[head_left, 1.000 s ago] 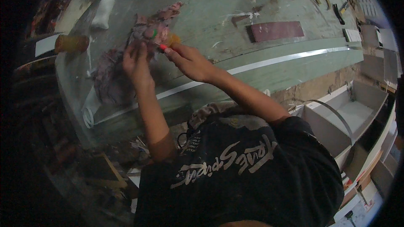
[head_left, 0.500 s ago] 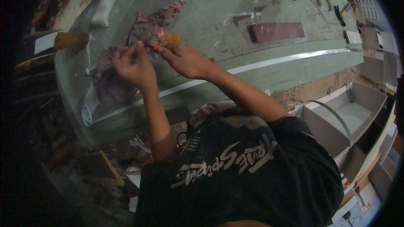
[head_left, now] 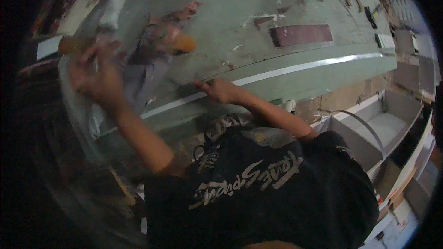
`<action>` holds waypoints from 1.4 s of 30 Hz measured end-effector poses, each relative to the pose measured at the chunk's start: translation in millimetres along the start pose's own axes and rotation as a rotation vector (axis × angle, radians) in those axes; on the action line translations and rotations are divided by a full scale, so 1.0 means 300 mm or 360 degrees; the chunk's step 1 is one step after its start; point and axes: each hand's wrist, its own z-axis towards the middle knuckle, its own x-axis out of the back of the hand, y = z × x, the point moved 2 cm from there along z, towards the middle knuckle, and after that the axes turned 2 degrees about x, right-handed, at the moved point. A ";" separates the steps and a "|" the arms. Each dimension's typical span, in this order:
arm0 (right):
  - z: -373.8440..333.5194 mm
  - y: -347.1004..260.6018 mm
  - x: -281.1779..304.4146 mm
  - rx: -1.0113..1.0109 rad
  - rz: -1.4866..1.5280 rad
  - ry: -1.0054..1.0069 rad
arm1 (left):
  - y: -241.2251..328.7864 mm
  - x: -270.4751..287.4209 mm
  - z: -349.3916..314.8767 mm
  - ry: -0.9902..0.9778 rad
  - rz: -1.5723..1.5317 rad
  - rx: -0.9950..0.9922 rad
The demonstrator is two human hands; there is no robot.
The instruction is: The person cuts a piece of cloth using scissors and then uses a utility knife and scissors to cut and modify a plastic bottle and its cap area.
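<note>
My right hand [head_left: 224, 91] is closed around a small tool with a red end [head_left: 197, 84], low over the near part of the table; its kind is hidden by the fingers. Just beside it, a long white strip [head_left: 286, 69] runs along the green tabletop, its coiled end [head_left: 94, 127] at the left. My left hand [head_left: 97, 80] is raised at the table's left side, near an amber cylinder [head_left: 74, 44]. Motion smears its fingers, so whether they hold anything does not show. Between the hands lies a crumpled greyish-pink rag [head_left: 150, 67], with an orange round object [head_left: 184, 43] by it.
A maroon block [head_left: 302, 35] lies on the green table [head_left: 221, 14]. Farther right are curved pieces [head_left: 354, 2], a black-handled tool [head_left: 371, 17] and a small white block [head_left: 385, 41]. White wrapped bundle [head_left: 112, 11] sits back left. Open grey-white boxes [head_left: 383, 120] stand at the right.
My hands have moved apart from over the rag. The left has gone left and nearer; the right has come nearer and right, still holding the red-ended tool. The rag has shifted.
</note>
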 end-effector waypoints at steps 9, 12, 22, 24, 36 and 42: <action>-0.088 -0.082 0.202 -0.0303 -0.0090 0.0057 | -0.448 0.078 -0.096 -0.0633 0.1181 0.0087; -0.150 -0.040 0.223 -0.0401 -0.0020 0.0156 | -0.448 -0.013 -0.121 -0.0487 0.0661 -0.0010; -0.245 -0.038 0.323 -0.0499 0.0355 0.0311 | -0.408 -0.195 -0.119 -0.0767 -0.0540 0.0671; -0.248 -0.039 0.322 -0.0478 0.0457 0.0366 | -0.430 -0.194 -0.150 -0.0506 -0.0521 0.0802; -0.172 -0.137 0.270 -0.0033 0.0517 0.0400 | -0.397 -0.207 -0.209 -0.0052 -0.0914 0.1176; -0.068 -0.259 0.212 0.0148 0.0421 0.0348 | -0.390 -0.176 -0.192 -0.0022 -0.0766 0.0944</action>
